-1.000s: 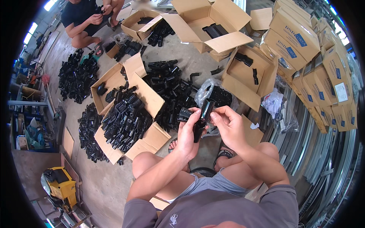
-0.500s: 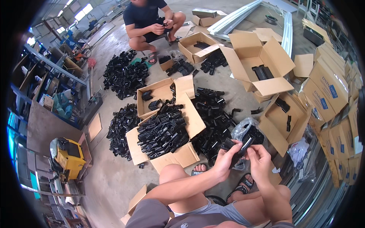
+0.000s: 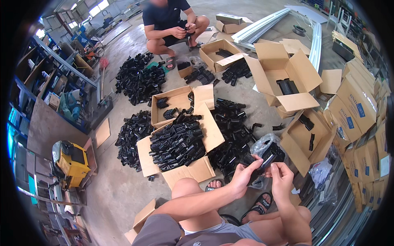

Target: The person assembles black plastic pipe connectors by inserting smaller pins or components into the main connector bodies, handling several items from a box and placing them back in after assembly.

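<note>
My left hand (image 3: 243,178) is closed around a glossy black channel-shaped part (image 3: 267,158), thumb on top. From the right, my right hand (image 3: 282,177) comes in with thumb and forefinger pinched at the near end of the same part; the fingertips partly hide the contact. Behind my hands lies a clear plastic bag (image 3: 262,143) with more black parts. Left of it spreads a loose pile of black parts (image 3: 225,131). An open carton (image 3: 148,153) nearer the middle is heaped with similar parts.
Another person (image 3: 166,20) squats at the far side, handling a dark part. More black piles (image 3: 139,80) lie on the floor. Open cartons (image 3: 283,65) stand at the back and right, near stacked cartons (image 3: 353,104) and long metal profiles (image 3: 344,217). A yellow machine (image 3: 74,164) stands left.
The view has shifted slightly. Both hands stay close together at the part, with the right fingers now a little lower along it. The other person still handles a dark part.
</note>
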Tool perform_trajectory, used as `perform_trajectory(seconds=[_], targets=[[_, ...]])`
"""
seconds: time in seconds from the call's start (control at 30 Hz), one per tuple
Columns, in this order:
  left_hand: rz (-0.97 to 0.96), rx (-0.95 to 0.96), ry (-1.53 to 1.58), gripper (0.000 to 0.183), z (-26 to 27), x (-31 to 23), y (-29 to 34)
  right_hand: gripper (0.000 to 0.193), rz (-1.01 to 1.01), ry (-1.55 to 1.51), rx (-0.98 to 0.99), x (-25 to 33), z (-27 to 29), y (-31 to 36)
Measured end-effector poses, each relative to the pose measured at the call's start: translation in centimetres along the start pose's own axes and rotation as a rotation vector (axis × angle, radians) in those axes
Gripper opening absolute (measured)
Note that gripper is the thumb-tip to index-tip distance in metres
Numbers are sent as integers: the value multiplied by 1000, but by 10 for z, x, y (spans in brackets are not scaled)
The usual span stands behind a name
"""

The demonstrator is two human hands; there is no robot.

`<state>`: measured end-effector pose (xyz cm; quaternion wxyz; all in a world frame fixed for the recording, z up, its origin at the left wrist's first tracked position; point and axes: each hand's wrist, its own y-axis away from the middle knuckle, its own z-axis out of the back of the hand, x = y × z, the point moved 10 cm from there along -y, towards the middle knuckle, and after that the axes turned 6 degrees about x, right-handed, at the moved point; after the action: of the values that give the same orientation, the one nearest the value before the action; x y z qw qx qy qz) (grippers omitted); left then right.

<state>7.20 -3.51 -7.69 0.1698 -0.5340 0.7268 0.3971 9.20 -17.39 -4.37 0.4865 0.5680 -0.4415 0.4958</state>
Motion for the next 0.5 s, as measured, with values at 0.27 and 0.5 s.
perform_trajectory(seconds=[0.27,0.5], targets=[[-29,-8,-19,13,5,2,-2,11,-314,-373,15,-18,-3,6],[-86,-9,-75,14,6,-2,-1,8,-201,-161,63,-10,-3,5]])
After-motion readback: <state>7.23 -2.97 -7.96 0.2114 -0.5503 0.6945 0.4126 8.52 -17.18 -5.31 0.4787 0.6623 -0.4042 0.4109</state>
